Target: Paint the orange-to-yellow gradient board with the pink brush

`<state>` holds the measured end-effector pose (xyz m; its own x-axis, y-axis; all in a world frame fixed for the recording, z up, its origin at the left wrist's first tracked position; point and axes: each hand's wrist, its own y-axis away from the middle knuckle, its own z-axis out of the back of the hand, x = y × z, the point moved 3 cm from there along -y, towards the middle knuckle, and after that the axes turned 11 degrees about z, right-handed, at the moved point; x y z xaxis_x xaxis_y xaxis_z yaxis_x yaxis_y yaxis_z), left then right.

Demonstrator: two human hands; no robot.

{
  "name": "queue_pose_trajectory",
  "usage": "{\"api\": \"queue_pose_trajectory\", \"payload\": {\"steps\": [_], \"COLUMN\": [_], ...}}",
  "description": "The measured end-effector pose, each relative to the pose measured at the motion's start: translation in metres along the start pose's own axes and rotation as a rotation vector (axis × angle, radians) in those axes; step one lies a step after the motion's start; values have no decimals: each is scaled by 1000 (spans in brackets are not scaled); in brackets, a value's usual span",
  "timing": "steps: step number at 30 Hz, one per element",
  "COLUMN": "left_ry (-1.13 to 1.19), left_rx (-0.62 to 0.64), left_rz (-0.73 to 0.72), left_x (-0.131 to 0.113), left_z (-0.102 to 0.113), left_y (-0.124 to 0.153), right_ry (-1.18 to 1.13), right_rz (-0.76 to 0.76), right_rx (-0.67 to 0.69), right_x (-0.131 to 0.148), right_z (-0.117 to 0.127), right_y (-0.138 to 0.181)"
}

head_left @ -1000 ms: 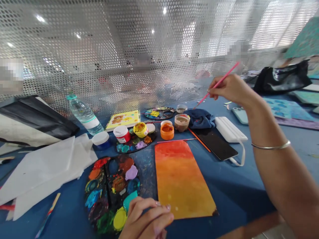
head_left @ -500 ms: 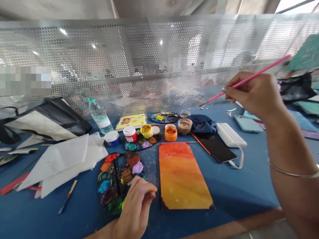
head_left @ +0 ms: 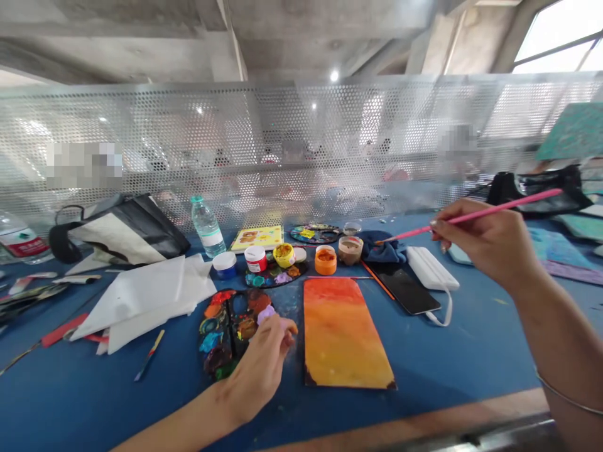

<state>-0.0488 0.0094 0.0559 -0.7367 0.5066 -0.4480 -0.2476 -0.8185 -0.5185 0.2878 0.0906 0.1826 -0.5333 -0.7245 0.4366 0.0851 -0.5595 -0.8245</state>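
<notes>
In my right hand (head_left: 485,242) is a thin pink paintbrush (head_left: 509,206), held between thumb and fingers. Its bristle tip points left, over or against a crumpled dark blue cloth (head_left: 384,248); contact cannot be told. My left hand (head_left: 264,364) is loosely curled with no object showing in it, at the right side of a paint-covered palette (head_left: 214,342) and partly hiding it. Right of that hand lies a painted panel (head_left: 346,339), fading from red-orange at the top to yellow-ochre below, with dark lower corners. Beyond it stand an orange paint jar (head_left: 325,260) and a cup of murky water (head_left: 350,251).
Farther back are a second palette (head_left: 268,278), a yellow jar (head_left: 283,255), a red-labelled jar (head_left: 255,258) and a water bottle (head_left: 207,227). White sheets (head_left: 136,295) lie left. A phone (head_left: 407,292) and white power bank (head_left: 431,268) lie right. A perforated metal screen (head_left: 264,138) rises behind.
My right hand has lowered, bringing the brush tip down to the blue cloth. My left hand stays curled by the palette. The camera view has tilted up and shifted slightly left.
</notes>
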Motion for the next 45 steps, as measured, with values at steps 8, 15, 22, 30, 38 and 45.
{"api": "queue_pose_trajectory", "payload": {"steps": [8,15,22,30,38,45], "left_ry": [-57,-414,-705,-762,-775,-758], "left_rx": [16,192,347,210,166,175], "left_rz": [52,-12,26,-28,-135,-147], "left_x": [0,0,15,23,24,27], "left_z": [12,-5,-30,-47,-50,-52], "left_y": [-13,-24,-35,-30,-25,-25], "right_ry": [-167,-150,-54,59,124,173], "right_rz": [-199,-280,-185,-92,-47,-33], "right_rx": [80,57,97,163,147,209], "right_x": [-42,-90,-93,-95,-87,-84], "right_z": [-32,-74,-86,-88,-84,-85], "right_y": [23,43,62,77,75,73]}}
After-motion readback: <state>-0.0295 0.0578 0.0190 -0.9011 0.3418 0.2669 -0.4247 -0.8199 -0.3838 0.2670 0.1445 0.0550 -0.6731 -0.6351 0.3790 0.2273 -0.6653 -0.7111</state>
